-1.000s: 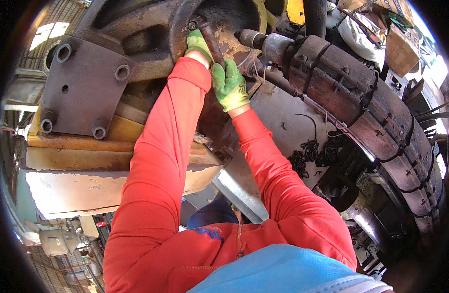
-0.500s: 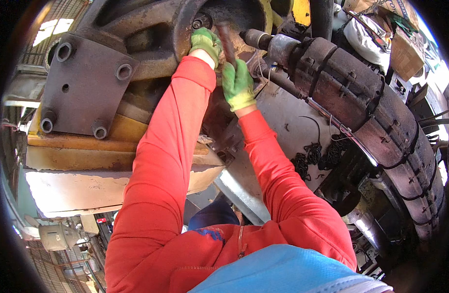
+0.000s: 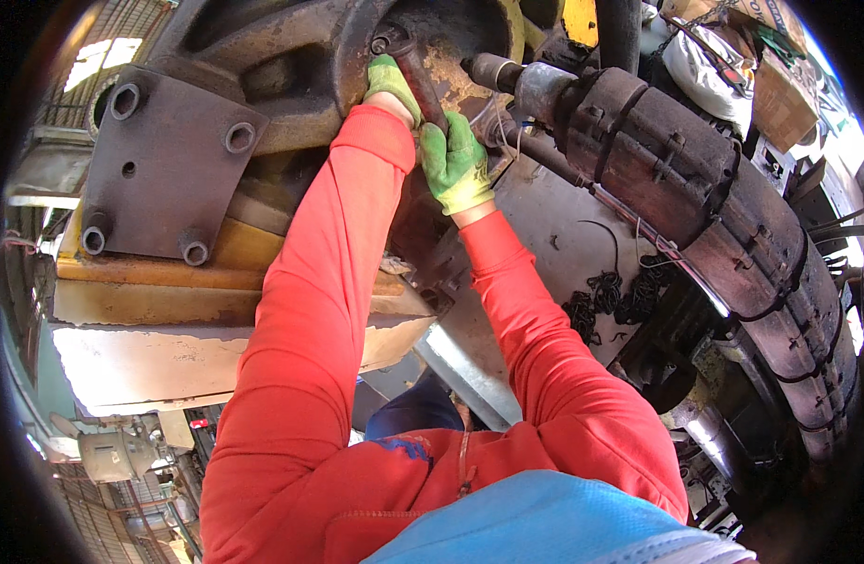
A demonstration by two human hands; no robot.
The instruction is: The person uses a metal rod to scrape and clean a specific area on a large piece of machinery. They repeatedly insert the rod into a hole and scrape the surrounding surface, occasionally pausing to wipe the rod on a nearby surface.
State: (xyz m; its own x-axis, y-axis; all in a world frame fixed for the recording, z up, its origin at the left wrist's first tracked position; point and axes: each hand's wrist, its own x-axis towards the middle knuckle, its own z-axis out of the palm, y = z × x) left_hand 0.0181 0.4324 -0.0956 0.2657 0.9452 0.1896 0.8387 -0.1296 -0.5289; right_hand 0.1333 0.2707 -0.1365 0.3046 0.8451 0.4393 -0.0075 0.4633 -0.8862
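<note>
Rust-brown, thick, scuffed bar (image 3: 419, 79) — right fingers (image 3: 459, 132) clasp its lower end; left fingers' (image 3: 383, 70) grip — can't tell.

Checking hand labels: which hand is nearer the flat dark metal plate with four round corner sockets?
Left. The green-gloved left hand is right of the plate, apart from it; the green-gloved right hand is farther right and lower in the picture.

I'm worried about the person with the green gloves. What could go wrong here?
The dark bar in the right hand might slip and knock the left hand, which is right beside it. If the bar went off to the right, it could also bump the metal shaft end close by.
</note>
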